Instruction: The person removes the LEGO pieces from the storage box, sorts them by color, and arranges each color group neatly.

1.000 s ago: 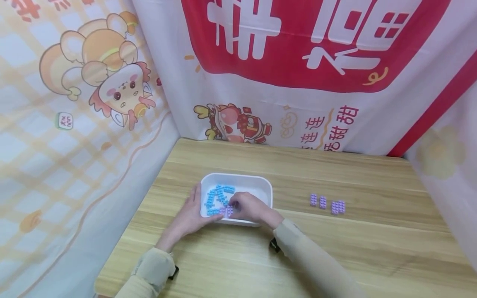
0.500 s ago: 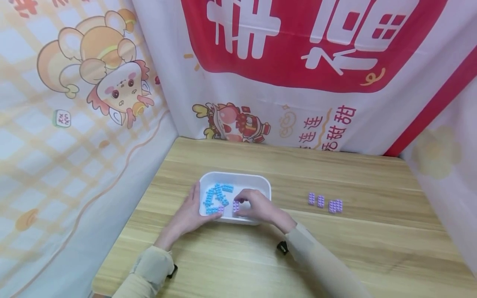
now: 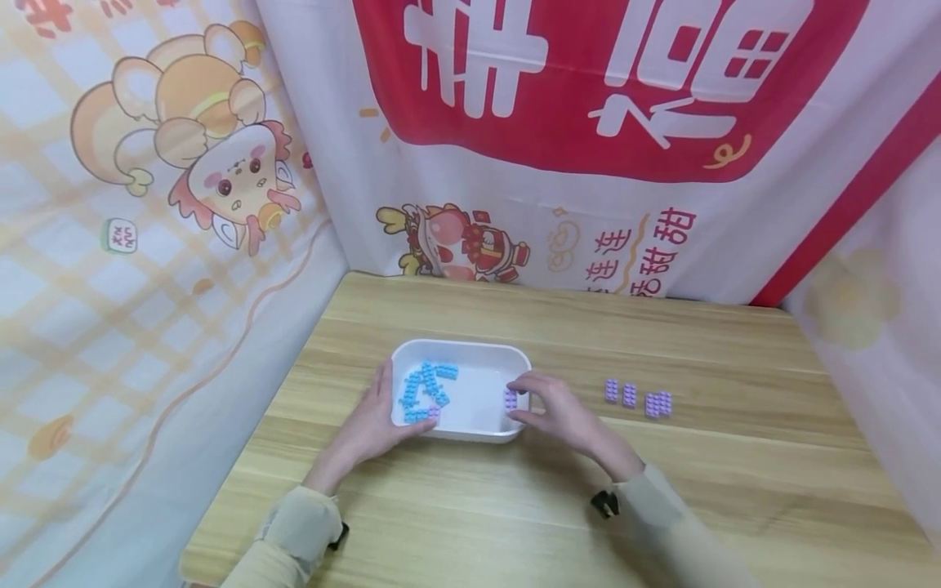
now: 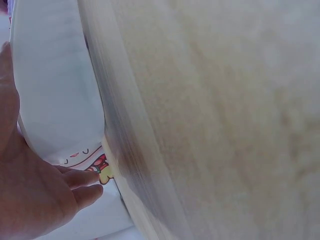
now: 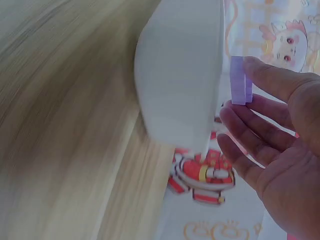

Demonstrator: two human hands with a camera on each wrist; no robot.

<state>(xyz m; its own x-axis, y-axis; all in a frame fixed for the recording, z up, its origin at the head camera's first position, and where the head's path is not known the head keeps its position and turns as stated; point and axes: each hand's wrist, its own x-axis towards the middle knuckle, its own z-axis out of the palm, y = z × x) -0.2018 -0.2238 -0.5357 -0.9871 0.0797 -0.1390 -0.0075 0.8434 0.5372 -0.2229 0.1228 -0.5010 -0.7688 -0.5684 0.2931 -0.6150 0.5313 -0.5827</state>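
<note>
Purple block (image 3: 510, 400), pinched in your right fingers (image 5: 272, 80), is now clear of the blue blocks (image 3: 430, 376). Your left fingers (image 4: 87, 195), seemingly straight, brace the tray (image 3: 476, 396).

Worktop (image 3: 478, 514): one. White tray (image 3: 474, 396): one. Hands (image 3: 365, 420) (image 3: 562, 415): two. Purple: one gripped block (image 3: 510, 399), one block in tray (image 3: 434, 412), two single blocks (image 3: 611, 390) (image 3: 629, 396), one cluster (image 3: 653, 405) of uncertain number. Blue blocks (image 3: 446, 371): several, exact count unclear.

The head view is evenly bright; both wrist views look dimmer, the tabletop (image 4: 225, 100) blurred across the left one's right side.
</note>
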